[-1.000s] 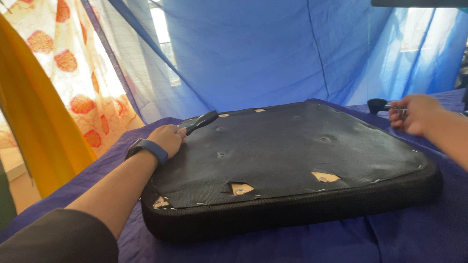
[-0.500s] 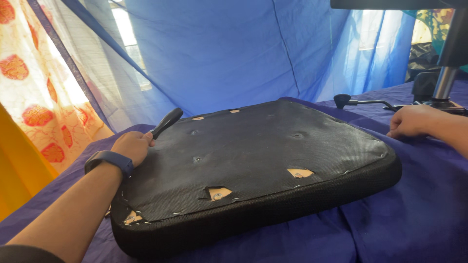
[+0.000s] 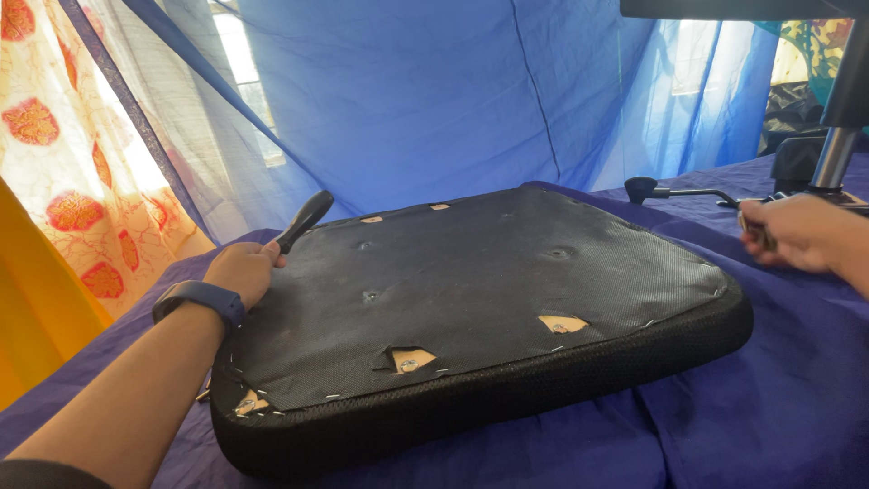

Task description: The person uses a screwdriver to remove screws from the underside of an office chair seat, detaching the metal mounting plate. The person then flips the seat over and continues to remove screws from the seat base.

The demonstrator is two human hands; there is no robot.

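A black chair seat cushion lies upside down on a purple cloth, its stapled fabric underside facing up with small cut-outs showing wood. My left hand, with a blue band on the wrist, is closed around the black handle of a tool at the cushion's far left corner. My right hand hovers past the cushion's right edge, its fingers curled on a small metal part that is mostly hidden.
A black lever with a knob and a chair's metal column with its base plate stand at the back right. Blue fabric walls close the back, and a yellow and red patterned curtain hangs at left.
My right hand has lifted off the purple cloth and shifted slightly right, now curled on a small metal part. My left hand keeps its grip on the tool handle.
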